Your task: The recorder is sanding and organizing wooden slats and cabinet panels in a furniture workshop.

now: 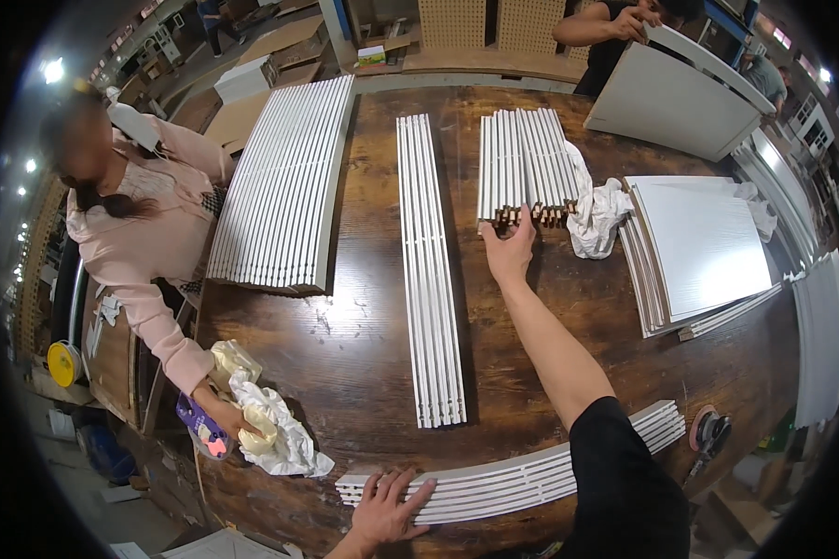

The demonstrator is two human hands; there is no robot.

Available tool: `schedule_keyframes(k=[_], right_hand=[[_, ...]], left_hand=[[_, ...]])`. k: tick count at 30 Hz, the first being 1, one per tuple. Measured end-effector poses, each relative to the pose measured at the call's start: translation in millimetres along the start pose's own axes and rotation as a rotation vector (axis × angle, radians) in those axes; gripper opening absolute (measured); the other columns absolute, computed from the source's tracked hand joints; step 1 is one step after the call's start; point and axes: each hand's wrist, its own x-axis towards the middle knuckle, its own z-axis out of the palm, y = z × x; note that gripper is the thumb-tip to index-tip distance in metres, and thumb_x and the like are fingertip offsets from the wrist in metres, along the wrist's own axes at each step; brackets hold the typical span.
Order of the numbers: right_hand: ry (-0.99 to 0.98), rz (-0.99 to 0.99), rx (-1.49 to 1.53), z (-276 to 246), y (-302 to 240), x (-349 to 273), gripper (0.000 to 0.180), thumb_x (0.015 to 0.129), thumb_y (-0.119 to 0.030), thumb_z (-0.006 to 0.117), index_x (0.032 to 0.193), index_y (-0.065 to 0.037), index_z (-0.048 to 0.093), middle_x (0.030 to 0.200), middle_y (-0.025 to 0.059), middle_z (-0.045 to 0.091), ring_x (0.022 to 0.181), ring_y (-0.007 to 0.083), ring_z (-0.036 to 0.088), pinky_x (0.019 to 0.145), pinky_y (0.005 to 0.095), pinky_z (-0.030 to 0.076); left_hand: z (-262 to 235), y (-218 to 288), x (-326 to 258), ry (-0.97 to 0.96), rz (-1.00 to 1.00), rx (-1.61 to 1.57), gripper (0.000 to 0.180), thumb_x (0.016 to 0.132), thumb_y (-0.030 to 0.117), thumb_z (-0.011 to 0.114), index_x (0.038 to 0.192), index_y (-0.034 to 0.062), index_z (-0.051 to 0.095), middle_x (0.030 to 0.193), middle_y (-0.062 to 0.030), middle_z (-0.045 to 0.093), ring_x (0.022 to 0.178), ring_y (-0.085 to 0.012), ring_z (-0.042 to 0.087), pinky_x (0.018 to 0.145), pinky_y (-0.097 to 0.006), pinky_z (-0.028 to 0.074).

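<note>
White grooved strips (pixel 431 270) lie bundled on our worktop (pixel 364 373); our left hand (pixel 387 508) rests spread over the near bundle (pixel 531 480), likely steadying it; our right hand (pixel 510 247) meets the far stack (pixel 527 158), whether pinching, we cannot tell.

White strips (pixel 522 480) (brown wood-grain table (pixel 364 373))

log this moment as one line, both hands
left hand: spread on nearest white strips | right hand: at near end of short white strips | centre: long white strips
</note>
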Motion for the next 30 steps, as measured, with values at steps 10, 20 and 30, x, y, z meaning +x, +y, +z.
schedule_keyframes(k=[10, 20, 30], right_hand=[[-0.049, -0.196, -0.494, 17.6, -38.0, 41.6, 0.101, 0.082, -0.057, 0.077, 0.160, -0.014, 0.031, 0.162, 0.0251, 0.025, 0.142, 0.0511, 0.034, 0.113, 0.0584, 0.036], [-0.257, -0.211, -0.633, -42.4, -21.2, -38.4, 0.085, 0.079, -0.040, 0.076, 0.154, -0.016, 0.044, 0.163, 0.0223, 0.024, 0.135, 0.0532, 0.038, 0.111, 0.0580, 0.040], [-0.415, -0.248, -0.712, -224.6, 7.3, -181.3, 0.099, 0.068, -0.041, 0.084, 0.153, -0.012, 0.042, 0.157, 0.0243, 0.029, 0.139, 0.0484, 0.036, 0.114, 0.0597, 0.032]], left_hand=[[20.2, 3.1, -11.6, -0.083, -0.086, -0.083, 0.098, 0.075, 0.057, 0.078, 0.159, 0.0255, 0.040, 0.157, -0.0178, 0.042, 0.142, -0.0408, 0.040, 0.119, -0.061, 0.027], [6.1, 11.9, -19.5, 0.002, -0.058, -0.121, 0.101, 0.070, 0.052, 0.081, 0.157, 0.0204, 0.042, 0.151, -0.0203, 0.044, 0.142, -0.0402, 0.039, 0.120, -0.059, 0.026], [-6.2, 11.3, -12.9, 0.126, 0.032, -0.076, 0.092, 0.071, 0.046, 0.082, 0.150, 0.0147, 0.048, 0.144, -0.0208, 0.048, 0.136, -0.0380, 0.044, 0.116, -0.057, 0.031]])
